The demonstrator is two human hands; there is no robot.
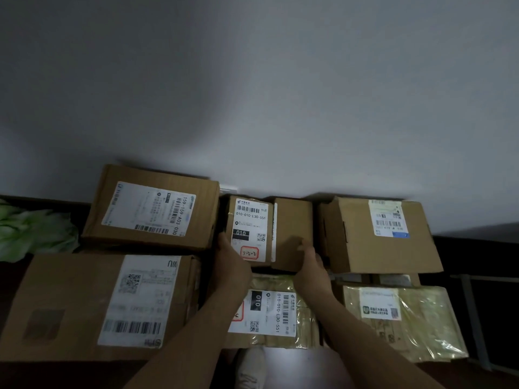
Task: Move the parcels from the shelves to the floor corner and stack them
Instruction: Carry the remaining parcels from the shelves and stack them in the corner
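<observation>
Small brown cardboard parcel (pixel 268 226), flat white label (pixel 248 220) | against smooth white wall (pixel 252 94) | left hand (pixel 230 256), right hand (pixel 311 262) both grip its sides

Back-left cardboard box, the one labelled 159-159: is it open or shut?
Shut. The back-left box lies with its top flat, no flap raised, its white label smooth across it. Whether tape seals it, cannot tell.
</observation>
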